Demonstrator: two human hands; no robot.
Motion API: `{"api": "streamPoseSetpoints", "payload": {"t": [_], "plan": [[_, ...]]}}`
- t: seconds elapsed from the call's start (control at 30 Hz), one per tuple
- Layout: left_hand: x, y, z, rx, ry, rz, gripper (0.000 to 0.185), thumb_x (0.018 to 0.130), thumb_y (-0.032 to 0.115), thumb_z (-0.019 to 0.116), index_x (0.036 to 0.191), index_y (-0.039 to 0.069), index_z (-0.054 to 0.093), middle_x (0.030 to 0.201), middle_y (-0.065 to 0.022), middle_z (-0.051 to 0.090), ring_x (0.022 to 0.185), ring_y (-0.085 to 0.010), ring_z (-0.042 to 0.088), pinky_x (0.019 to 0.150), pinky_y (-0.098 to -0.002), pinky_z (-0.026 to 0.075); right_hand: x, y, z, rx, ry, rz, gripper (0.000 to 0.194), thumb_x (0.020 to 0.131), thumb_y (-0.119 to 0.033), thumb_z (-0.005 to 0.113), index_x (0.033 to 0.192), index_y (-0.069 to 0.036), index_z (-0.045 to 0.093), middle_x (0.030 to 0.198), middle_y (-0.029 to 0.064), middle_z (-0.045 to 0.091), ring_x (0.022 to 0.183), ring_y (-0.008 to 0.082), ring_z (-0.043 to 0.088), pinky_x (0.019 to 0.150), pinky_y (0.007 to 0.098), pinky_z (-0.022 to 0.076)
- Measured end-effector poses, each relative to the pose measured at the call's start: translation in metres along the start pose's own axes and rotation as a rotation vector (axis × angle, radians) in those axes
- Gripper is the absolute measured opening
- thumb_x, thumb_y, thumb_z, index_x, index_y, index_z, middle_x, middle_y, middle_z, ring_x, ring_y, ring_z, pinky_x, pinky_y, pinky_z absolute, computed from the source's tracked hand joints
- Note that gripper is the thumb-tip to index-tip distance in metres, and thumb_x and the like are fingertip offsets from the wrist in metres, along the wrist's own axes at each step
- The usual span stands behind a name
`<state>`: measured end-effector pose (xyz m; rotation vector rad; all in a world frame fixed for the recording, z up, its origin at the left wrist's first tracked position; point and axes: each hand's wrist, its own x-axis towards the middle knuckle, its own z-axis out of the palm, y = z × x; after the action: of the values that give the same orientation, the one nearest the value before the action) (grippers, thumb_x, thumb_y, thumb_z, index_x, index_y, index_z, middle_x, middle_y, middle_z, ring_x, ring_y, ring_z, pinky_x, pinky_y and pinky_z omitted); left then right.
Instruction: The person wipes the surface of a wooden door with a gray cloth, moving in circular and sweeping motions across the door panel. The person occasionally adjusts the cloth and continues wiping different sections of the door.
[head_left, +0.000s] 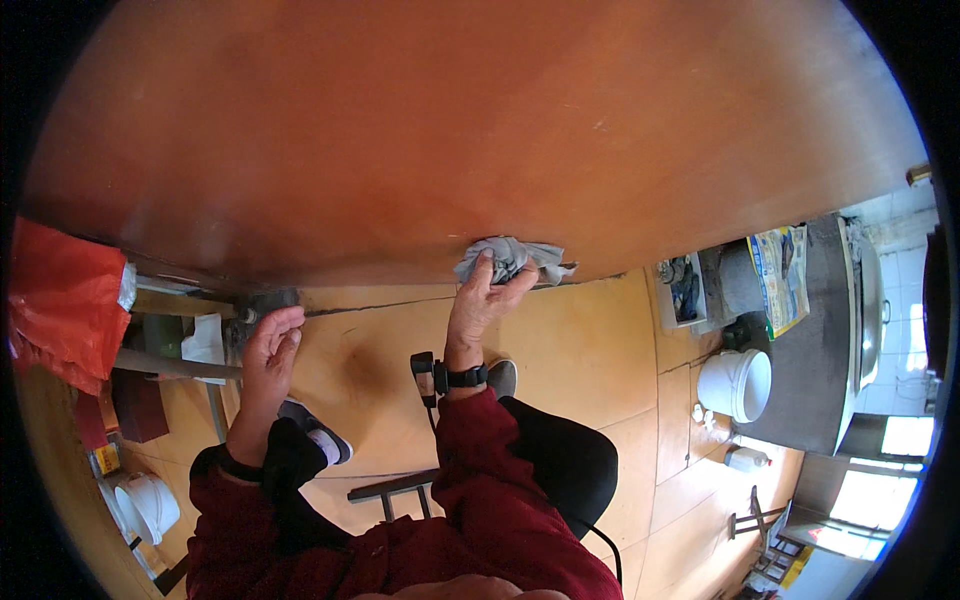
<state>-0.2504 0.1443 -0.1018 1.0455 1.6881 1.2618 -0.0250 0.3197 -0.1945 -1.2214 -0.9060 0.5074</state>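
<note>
A crumpled grey cloth (508, 257) lies under the fingers of my right hand (491, 296), which grips it against the lower edge of a large reddish-brown wooden panel (465, 135). Some of the cloth spreads out to the right of my fingers, along that edge. My left hand (274, 345) is raised beside the panel's lower left part, its fingers extended and loosely together, with nothing seen in it. A black device is strapped to my right wrist.
At the left are a red plastic bag (64, 300) and a white bucket (148, 508). A white bucket (735, 385), a box of items (701, 300) and a dark counter (810, 375) stand at the right. Part of a dark stool (394, 486) shows near my legs.
</note>
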Motion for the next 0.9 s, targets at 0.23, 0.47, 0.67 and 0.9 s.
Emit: {"api": "streamPoseSetpoints", "payload": {"t": [0.23, 0.47, 0.67, 0.9], "plan": [[0.0, -0.014, -0.006, 0.083, -0.018, -0.015, 0.026, 0.096, 0.003, 0.053, 0.122, -0.003, 0.056, 0.119, -0.013, 0.063, 0.113, -0.02, 0.059, 0.102, -0.0327, 0.043, 0.037, 0.132, -0.023, 0.034, 0.281, 0.174, 0.046, 0.089, -0.013, 0.055, 0.129, 0.005, 0.043, 0.119, 0.0156, 0.05, 0.102, 0.0273, 0.052, 0.088, 0.0399, 0.0459], [-0.006, -0.017, -0.014, 0.071, -0.021, -0.142, 0.028, 0.095, 0.003, 0.052, 0.123, -0.001, 0.056, 0.121, -0.0121, 0.061, 0.115, -0.0204, 0.058, 0.103, -0.0335, 0.041, 0.073, 0.243, -0.086, 0.323, 0.221, 0.688, 0.037, 0.088, -0.028, 0.054, 0.119, -0.007, 0.053, 0.11, 0.0114, 0.057, 0.094, 0.0313, 0.058, 0.072, 0.0403, 0.0521], [-0.011, -0.006, -0.013, 0.076, -0.05, -0.127, 0.028, 0.097, 0.004, 0.051, 0.124, -0.001, 0.055, 0.122, -0.0119, 0.061, 0.117, -0.0205, 0.057, 0.104, -0.0335, 0.041, 0.054, 0.275, -0.098, 0.107, -0.092, 0.662, 0.03, 0.091, -0.03, 0.053, 0.111, -0.007, 0.053, 0.1, 0.0105, 0.06, 0.088, 0.0313, 0.058, 0.071, 0.0454, 0.0526], [-0.006, -0.009, 0.005, 0.029, -0.087, -0.056, 0.025, 0.097, 0.003, 0.051, 0.122, -0.002, 0.055, 0.12, -0.012, 0.062, 0.115, -0.0205, 0.059, 0.102, -0.0336, 0.043, -0.096, 0.161, 0.026, 0.573, -0.159, 1.033, 0.016, 0.093, -0.022, 0.052, 0.101, -0.009, 0.053, 0.086, 0.0077, 0.059, 0.066, 0.0223, 0.056, 0.051, 0.0372, 0.0476]]}}
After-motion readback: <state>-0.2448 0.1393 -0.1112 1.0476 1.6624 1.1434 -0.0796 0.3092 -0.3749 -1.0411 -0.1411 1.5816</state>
